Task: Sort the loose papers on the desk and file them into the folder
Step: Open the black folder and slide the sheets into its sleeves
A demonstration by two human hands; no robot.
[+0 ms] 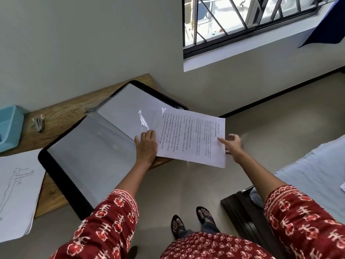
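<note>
Head view: my left hand (146, 146) lies flat with straight fingers on the lower edge of the open folder's (89, 152) clear sleeve, touching the near end of the printed sheet (194, 139), pressing rather than gripping. My right hand (232, 144) is at the sheet's far end with fingers spread and loose; its grip is blurred, and I judge it open, fingertips just touching the paper's edge rather than pinching it. The sheet is partly tucked under the plastic sleeve, with more than half still sticking out past the folder and over the floor. The risk I see is that the paper buckles or catches at the sleeve mouth, where the plastic is already creased and shiny, if I push it while it sits skewed to the pocket. With neither grip closed on the sheet, it could also slide out and drop to the floor. The folder itself overhangs the corner of the wooden surface (61, 111), so pressing hard near that edge could tip or shift it. To my right there is free room over the floor before the bed (308, 176); to my left the stack of sketch papers (16, 193) lies just beside the folder, with a stapler (38, 122) and a blue tray (9, 126) farther back by the wall.
</note>
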